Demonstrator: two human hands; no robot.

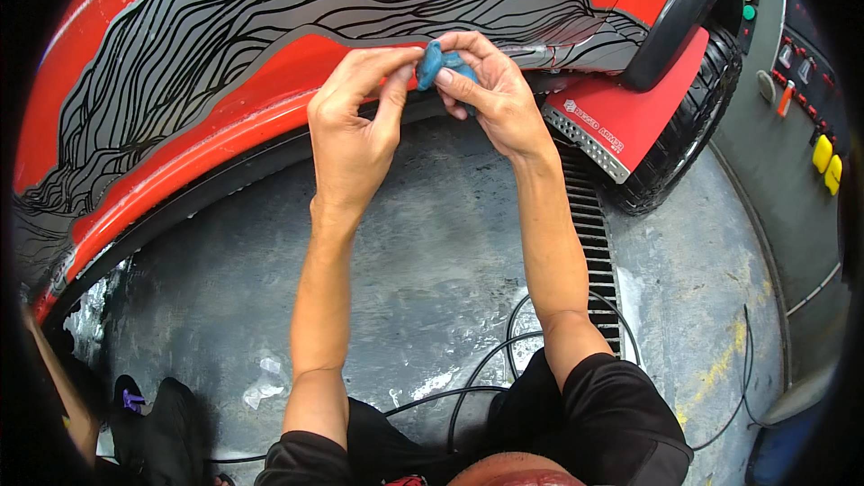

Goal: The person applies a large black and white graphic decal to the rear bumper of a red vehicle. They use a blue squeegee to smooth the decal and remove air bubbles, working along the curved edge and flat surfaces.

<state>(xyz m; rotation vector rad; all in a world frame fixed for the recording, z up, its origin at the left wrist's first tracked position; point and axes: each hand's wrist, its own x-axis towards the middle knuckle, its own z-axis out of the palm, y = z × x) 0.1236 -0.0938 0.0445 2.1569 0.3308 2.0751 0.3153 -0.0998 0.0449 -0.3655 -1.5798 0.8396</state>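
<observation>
A soft, stretched lump of blue clay [430, 67] is between my two hands, in front of the lower side of a red car [243, 94]. The fingers of my right hand [499, 103] are wrapped round most of it, and part shows between thumb and fingers. My left hand [354, 130] pinches the near-left edge of the lump with thumb and forefinger. Behind my hands, the car body carries a grey graphic [297, 0] with wavy black lines. Wet drops show on the paint.
To the right are a tyre [688, 130] and a red mud flap [643, 108]. A drain grate [594, 243] crosses the wet floor; a black hose [477, 378] loops near my legs. Tools and yellow pads [823, 154] hang on the right wall. Another person's arm [63, 378] is lower left.
</observation>
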